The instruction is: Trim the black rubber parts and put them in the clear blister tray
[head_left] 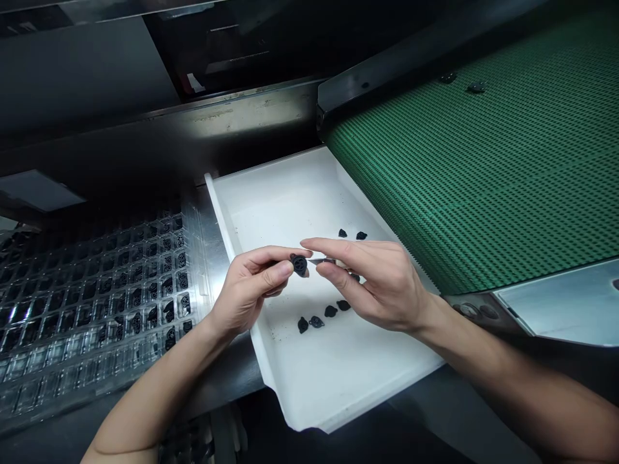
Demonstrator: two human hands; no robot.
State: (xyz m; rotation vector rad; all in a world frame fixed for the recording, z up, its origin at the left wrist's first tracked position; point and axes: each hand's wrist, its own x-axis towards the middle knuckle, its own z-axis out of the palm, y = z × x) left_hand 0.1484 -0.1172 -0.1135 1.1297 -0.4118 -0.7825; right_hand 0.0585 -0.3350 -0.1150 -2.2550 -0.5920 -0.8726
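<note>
Between the thumb and fingers of my left hand (251, 283) is a small black plastic part (299, 265) with round openings in its face. My right hand (374, 274) pinches a small pointed blade (322, 261), its tip aimed at the part's right edge; whether it touches cannot be told. Both hands are over a white tray (285, 193). Lower in the tray lie several similar black parts (316, 321), and two more (361, 236) rest beyond my right hand. My right hand partly hides the blade's handle and another part beneath it.
To the right runs a green mesh conveyor belt (507, 180) carrying two black parts (476, 87). On the left, clear plastic compartment trays (101, 309) hold many black parts. A metal rail (261, 109) crosses behind the white tray, and a metal plate (570, 303) sits at the right.
</note>
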